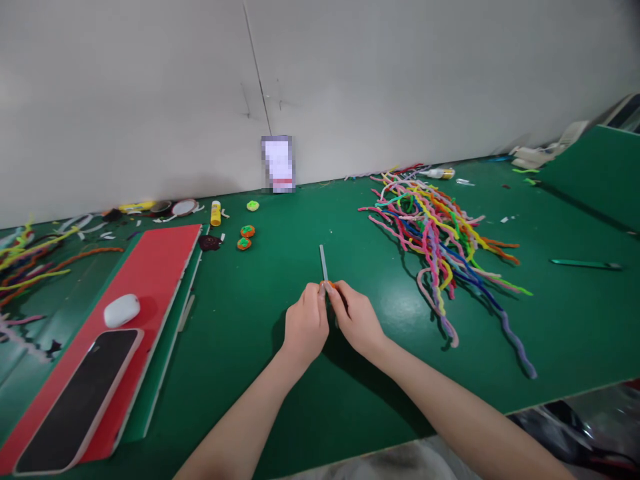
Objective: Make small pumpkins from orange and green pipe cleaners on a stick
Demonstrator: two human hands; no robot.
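My left hand (307,317) and my right hand (357,320) meet above the green table, fingers closed and thumbs side by side. A thin, pale, translucent stick (323,261) points away from me out of their pinched fingertips. A small bit of orange (331,285) shows at the right fingertips, probably fuzzy stem; most of it is hidden. Beyond the hands to the left lie two small orange coils with green tops (244,244) and a yellow-green one (253,206). To the right spreads a heap of colourful pipe cleaners (430,227).
At left, a phone (80,400) and white earbud case (121,311) rest on a red board (165,250). A yellow glue bottle (215,213) stands behind. A blurred screen (279,165) leans on the wall. A green craft knife (585,265) lies far right. More pipe cleaners (37,267) lie left.
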